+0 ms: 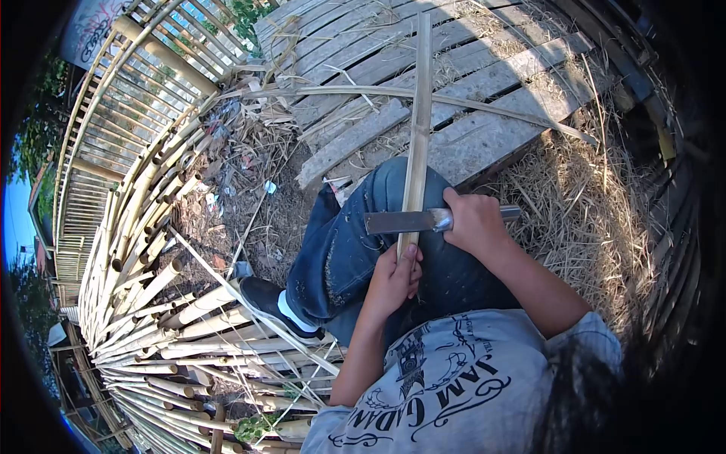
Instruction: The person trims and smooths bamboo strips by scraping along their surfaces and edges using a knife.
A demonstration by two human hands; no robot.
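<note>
"What's held?"
"The left hand (396, 278) closes round the lower end of a bamboo strip (419, 144); the right hand (476, 222) clenches a knife (408, 221) by its handle."
"And the strip?"
"Across one knee (388, 184), under the knife."

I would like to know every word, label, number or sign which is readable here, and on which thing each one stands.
"JAM GADAN": large dark print on the shirt; whether another letter follows is unclear.
Small lettering higher on the shirt: too small to read.
Dark writing on the pale surface at upper left: too blurred to read.
No readable numbers.
</note>
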